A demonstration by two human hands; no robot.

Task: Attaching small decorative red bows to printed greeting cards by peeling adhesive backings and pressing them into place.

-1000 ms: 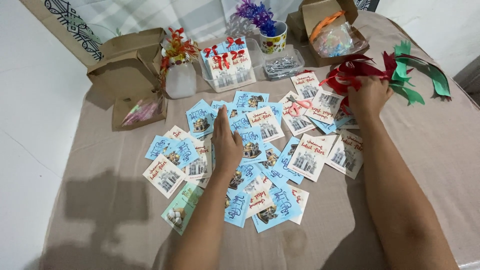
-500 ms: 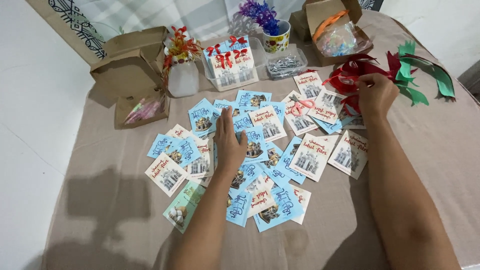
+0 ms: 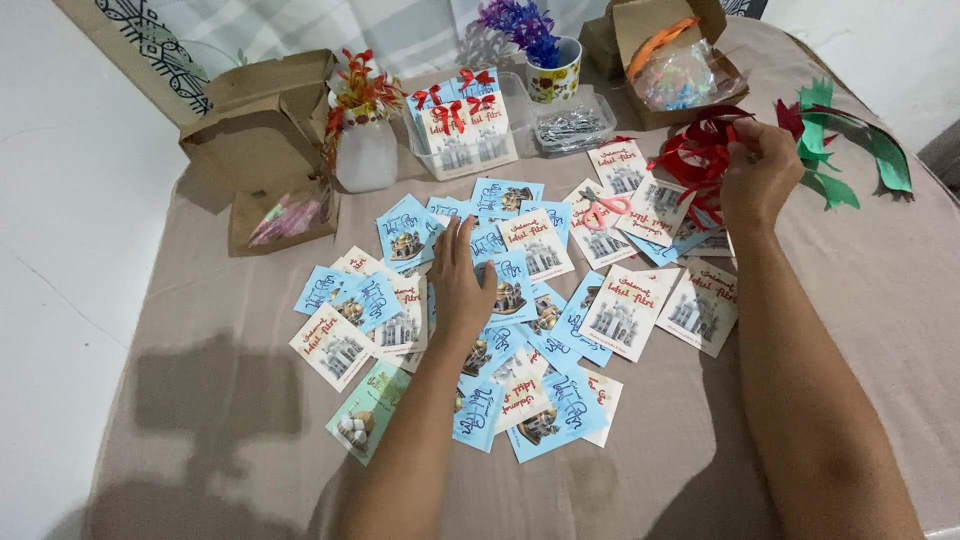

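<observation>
My right hand (image 3: 757, 178) has moved from the cards up into the red ribbons (image 3: 700, 155), fingers pinched on a strand. Left hand (image 3: 462, 285) lies flat and open on the scattered cards (image 3: 530, 300) at the table's middle.

One camera, worn on the head, is looking steeply down and forward over a cloth-covered table (image 3: 850, 330), close enough that both forearms are entering from the bottom edge and filling the lower frame. The left hand (image 3: 462, 285) is sitting near the centre of the view; the right hand (image 3: 757, 178) is lying up and to the right of it. Beyond the hands the view is reaching the table's far edge, where an open cardboard box (image 3: 262, 130) is showing past the left hand. To the left of the left hand, white floor is running along the frame's side. No second view is sharing this scene.
</observation>
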